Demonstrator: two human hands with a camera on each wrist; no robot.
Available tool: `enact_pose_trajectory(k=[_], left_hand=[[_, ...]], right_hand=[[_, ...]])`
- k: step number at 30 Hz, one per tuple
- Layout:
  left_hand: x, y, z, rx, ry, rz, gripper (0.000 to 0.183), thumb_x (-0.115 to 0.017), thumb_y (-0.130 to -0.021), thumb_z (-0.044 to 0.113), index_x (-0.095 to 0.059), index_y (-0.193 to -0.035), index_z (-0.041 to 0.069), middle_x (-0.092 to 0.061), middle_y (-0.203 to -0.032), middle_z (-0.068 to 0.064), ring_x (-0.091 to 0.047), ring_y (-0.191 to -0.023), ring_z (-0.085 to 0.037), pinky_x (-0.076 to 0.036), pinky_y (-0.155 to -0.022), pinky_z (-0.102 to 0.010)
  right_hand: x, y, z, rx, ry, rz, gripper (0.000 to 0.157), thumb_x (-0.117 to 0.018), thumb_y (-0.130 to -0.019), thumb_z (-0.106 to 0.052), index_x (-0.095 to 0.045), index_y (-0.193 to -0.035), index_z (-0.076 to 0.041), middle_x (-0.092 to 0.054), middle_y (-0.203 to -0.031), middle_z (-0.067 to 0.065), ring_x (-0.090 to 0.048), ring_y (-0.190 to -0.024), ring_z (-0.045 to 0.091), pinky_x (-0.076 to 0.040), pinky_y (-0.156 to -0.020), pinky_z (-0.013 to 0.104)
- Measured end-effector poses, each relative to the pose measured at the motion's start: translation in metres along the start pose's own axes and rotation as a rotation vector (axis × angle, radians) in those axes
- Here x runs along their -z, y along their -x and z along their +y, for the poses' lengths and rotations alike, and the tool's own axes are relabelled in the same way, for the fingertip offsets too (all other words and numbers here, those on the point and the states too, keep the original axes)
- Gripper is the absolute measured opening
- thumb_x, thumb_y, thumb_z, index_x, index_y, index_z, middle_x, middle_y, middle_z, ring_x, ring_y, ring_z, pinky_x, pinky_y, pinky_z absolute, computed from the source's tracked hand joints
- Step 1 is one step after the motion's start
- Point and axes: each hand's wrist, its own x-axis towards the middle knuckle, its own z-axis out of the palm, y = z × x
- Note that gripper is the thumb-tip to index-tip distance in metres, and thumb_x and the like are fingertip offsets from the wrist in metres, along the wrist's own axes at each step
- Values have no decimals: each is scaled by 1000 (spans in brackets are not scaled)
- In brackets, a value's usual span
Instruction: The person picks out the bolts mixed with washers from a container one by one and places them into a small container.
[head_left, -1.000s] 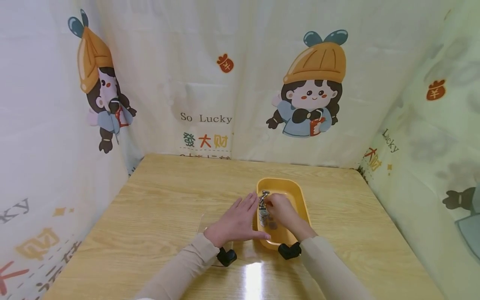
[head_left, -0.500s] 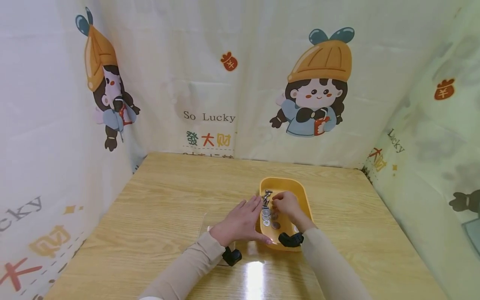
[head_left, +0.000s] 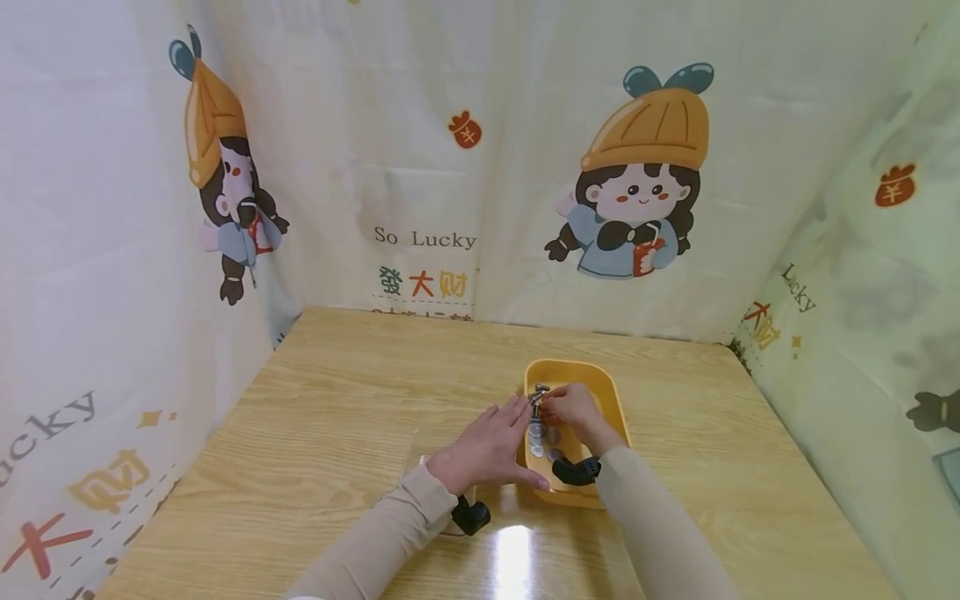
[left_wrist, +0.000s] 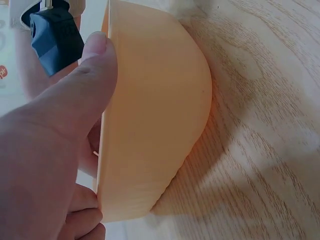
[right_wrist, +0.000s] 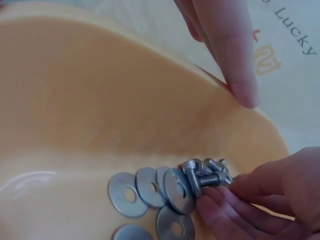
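Observation:
A yellow plastic tray [head_left: 613, 400] stands on the table. Along its left side lie several metal bolts [right_wrist: 192, 177] with ridged heads, beside several flat steel washers [right_wrist: 120, 197] that partly overlap. My right hand [head_left: 577, 414] reaches into the tray; in the right wrist view its thumb and fingers pinch at a bolt on the edge of the pile. My left hand [head_left: 483, 448] rests along the tray's near-left rim, fingers extended. Its thumb [left_wrist: 97, 55] lies against the rim in the left wrist view, where the tray's wall hides the contents.
A clear, flat-looking plastic item [head_left: 414, 450] lies under my left forearm. The wooden table [head_left: 375, 358] runs back to a printed curtain [head_left: 517, 192], which also hangs at both sides. A black wrist camera [head_left: 577, 472] hangs low over the tray's near end.
My right hand first drew slightly right, off the bolts, then came back left to them. My left hand stays at the rim. The head view has shifted a little.

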Motion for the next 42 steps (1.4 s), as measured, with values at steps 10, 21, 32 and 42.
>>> enact_pose_trajectory(k=[10, 21, 32, 42], left_hand=[[-1, 0, 3, 2, 7, -20, 113, -38, -64, 83, -16, -144, 6, -11, -151, -9, -10, -139, -21, -23, -110, -42], [3, 0, 7, 14, 31, -41, 114, -42, -63, 81, -16, -144, 5, -12, -151, -8, -9, -139, -19, -22, -110, -42], [4, -1, 7, 2, 1, -21, 114, -40, -63, 82, -19, -143, 4, -15, -151, -9, -11, -139, -21, -24, -110, -43], [5, -2, 5, 10, -41, -18, 115, -37, -63, 84, -17, -144, 6, -17, -150, -11, -15, -138, -23, -25, -109, -41]], right_hand=[[-7, 0, 2, -6, -35, 0, 21, -59, -82, -6, -66, -97, 8, -66, -92, 20, -65, -79, 28, -55, -73, 36], [-13, -8, 7, -55, -99, 4, 22, -63, -80, -7, -67, -97, 7, -67, -85, 15, -66, -72, 21, -55, -72, 36], [-12, -5, 5, -69, -209, -8, 25, -62, -81, -7, -64, -100, 9, -67, -87, 15, -65, -71, 19, -52, -79, 41], [-5, -4, 1, -13, -143, 62, 24, -60, -83, -8, -64, -101, 8, -64, -99, 23, -65, -83, 30, -54, -75, 36]])
